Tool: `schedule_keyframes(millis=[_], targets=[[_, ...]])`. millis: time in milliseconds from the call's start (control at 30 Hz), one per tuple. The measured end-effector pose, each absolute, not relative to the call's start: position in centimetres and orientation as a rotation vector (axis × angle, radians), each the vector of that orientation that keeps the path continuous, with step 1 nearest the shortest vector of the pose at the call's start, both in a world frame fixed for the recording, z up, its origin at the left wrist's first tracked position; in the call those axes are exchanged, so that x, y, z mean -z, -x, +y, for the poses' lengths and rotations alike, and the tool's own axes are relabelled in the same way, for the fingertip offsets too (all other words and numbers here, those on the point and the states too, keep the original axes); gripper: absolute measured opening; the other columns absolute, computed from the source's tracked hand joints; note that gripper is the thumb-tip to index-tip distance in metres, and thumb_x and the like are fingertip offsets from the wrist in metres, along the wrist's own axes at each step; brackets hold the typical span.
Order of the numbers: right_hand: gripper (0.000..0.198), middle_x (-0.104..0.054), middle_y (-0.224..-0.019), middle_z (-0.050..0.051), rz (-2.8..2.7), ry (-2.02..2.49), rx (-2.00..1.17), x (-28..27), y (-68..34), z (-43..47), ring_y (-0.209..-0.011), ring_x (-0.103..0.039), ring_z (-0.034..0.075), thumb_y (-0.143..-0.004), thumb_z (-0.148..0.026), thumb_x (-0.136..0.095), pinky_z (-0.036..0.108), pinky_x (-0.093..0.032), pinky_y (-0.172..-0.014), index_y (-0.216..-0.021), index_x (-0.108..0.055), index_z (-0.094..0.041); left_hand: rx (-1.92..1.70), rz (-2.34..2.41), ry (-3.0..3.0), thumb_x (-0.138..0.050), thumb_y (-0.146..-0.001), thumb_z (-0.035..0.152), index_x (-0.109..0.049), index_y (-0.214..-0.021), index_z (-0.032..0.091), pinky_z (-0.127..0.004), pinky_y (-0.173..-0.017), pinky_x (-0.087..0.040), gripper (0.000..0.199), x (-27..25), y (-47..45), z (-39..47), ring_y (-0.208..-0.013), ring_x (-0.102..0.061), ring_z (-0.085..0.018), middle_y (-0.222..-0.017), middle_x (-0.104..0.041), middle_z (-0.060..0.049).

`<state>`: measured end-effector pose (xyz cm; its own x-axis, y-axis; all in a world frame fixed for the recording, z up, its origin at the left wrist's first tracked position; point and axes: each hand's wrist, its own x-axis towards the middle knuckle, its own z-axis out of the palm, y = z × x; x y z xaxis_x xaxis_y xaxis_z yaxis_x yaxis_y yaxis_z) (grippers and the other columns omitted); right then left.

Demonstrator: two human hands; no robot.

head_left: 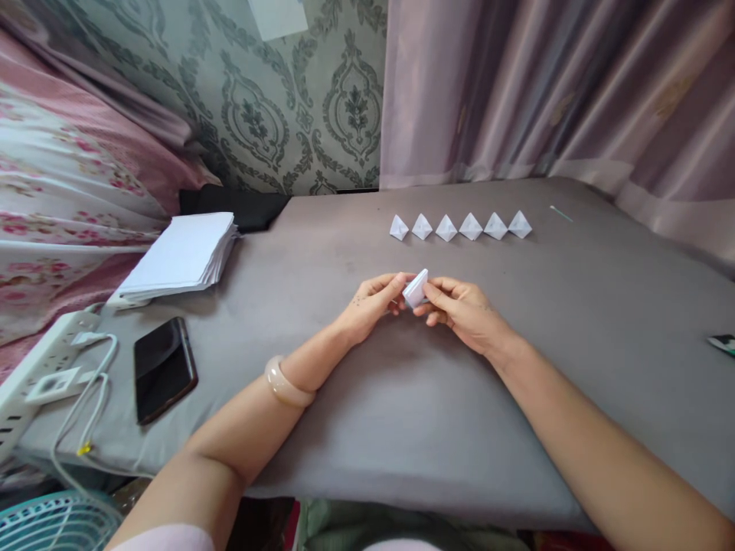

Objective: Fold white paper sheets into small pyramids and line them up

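Between my two hands, a small folded white paper (416, 289) is held tilted above the grey cloth-covered table (344, 398). My left hand (376, 302) pinches its left edge, with the thumb on top. On the other side, my right hand (456, 308) grips the right edge between thumb and fingers. Some fingertips are hidden behind the paper. Beyond my hands stands a row of several folded white paper pieces (446, 228), diamond-shaped and set apart from one another. A pale bangle (285, 383) circles my left forearm.
At the left lie a stack of white paper (178, 252), a black phone (165, 370) and a power strip (40, 383) with white cables. A black folded item (253, 210) is at the back. A thin stick (561, 213) lies far right. A blue fan (57, 524) stands below the table's edge.
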<state>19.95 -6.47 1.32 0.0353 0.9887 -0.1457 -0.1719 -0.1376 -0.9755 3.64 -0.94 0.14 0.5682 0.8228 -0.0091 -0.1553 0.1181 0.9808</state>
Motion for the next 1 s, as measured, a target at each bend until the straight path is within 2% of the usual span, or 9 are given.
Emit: schedule_keyframes(millis=[67,167,333,467,633,733,833,1000], targets=[[0.032,-0.069,-0.081,0.004,-1.004,1.158,-1.403,-1.5,-20.0,-6.6,-0.072,-0.064,0.013,-0.07,-0.046,-0.076,0.025,-0.054,-0.064,-0.087,-0.071,-0.019,-0.748,0.642,-1.212,-0.067,-0.079,0.049,-0.074,-0.091,0.014,-0.021,-0.058,-0.039,0.037,-0.1,-3.5,-0.8,-0.063,-0.052,-0.008,-0.073,-0.062,-0.003],[0.028,-0.07,-0.085,0.004,-1.077,1.101,-1.432,-1.6,-20.2,-6.6,-0.079,-0.064,0.014,-0.075,-0.044,-0.072,0.03,-0.055,-0.076,-0.087,-0.072,-0.019,-0.728,0.64,-1.183,-0.073,-0.074,0.044,-0.074,-0.083,0.013,-0.021,-0.059,-0.038,0.032,-0.1,-3.4,-0.5,-0.064,-0.052,-0.008,-0.071,-0.062,-0.003],[0.023,-0.069,-0.084,0.003,-1.148,1.031,-1.519,-1.7,-21.0,-6.5,-0.078,-0.061,0.013,-0.079,-0.042,-0.069,0.027,-0.051,-0.074,-0.084,-0.072,-0.02,-0.652,0.615,-1.138,-0.076,-0.073,0.039,-0.07,-0.076,0.012,-0.022,-0.061,-0.039,0.028,-0.6,-2.9,-0.3,-0.063,-0.053,-0.007,-0.07,-0.062,-0.002],[0.028,-0.067,-0.079,0.002,-1.2,1.07,-1.507,-1.9,-21.3,-6.5,-0.071,-0.058,0.012,-0.078,-0.046,-0.069,0.027,-0.048,-0.068,-0.077,-0.07,-0.018,-0.537,0.543,-1.135,-0.079,-0.07,0.035,-0.067,-0.08,0.013,-0.02,-0.062,-0.039,0.027,-0.8,-2.6,-0.2,-0.063,-0.052,-0.005,-0.074,-0.063,-0.001],[0.035,-0.068,-0.079,0.003,-1.326,1.226,-1.33,-1.9,-21.3,-6.5,-0.071,-0.058,0.013,-0.073,-0.053,-0.071,0.029,-0.048,-0.071,-0.076,-0.069,-0.018,-0.5,0.57,-1.143,-0.08,-0.07,0.033,-0.062,-0.081,0.013,-0.022,-0.068,-0.047,0.029,-0.2,-2.5,0.0,-0.071,-0.061,-0.009,-0.079,-0.067,-0.003],[0.035,-0.067,-0.09,0.004,-1.417,1.343,-1.053,-1.6,-21.2,-6.2,-0.073,-0.059,0.013,-0.069,-0.053,-0.073,0.03,-0.048,-0.072,-0.071,-0.07,-0.018,-0.534,0.592,-1.135,-0.08,-0.069,0.034,-0.061,-0.081,0.013,-0.03,-0.076,-0.052,0.031,0.1,-2.6,0.0,-0.078,-0.066,-0.013,-0.083,-0.069,-0.005],[0.033,-0.067,-0.095,0.006,-1.434,1.378,-0.839,-1.2,-21.0,-6.0,-0.078,-0.062,0.016,-0.069,-0.052,-0.074,0.032,-0.049,-0.075,-0.069,-0.07,-0.019,-0.674,0.633,-1.178,-0.082,-0.066,0.033,-0.062,-0.079,0.011,-0.029,-0.075,-0.053,0.032,0.2,-2.9,-0.1,-0.073,-0.066,-0.012,-0.078,-0.069,-0.004],[0.027,-0.071,-0.091,0.005,-1.348,1.299,-0.782,-0.7,-20.2,-6.1,-0.085,-0.066,0.02,-0.072,-0.048,-0.073,0.035,-0.051,-0.082,-0.074,-0.07,-0.021,-0.897,0.59,-1.22,-0.083,-0.063,0.03,-0.059,-0.077,0.013,-0.027,-0.073,-0.052,0.032,-0.1,-3.6,-0.5,-0.069,-0.065,-0.011,-0.076,-0.069,-0.001]])
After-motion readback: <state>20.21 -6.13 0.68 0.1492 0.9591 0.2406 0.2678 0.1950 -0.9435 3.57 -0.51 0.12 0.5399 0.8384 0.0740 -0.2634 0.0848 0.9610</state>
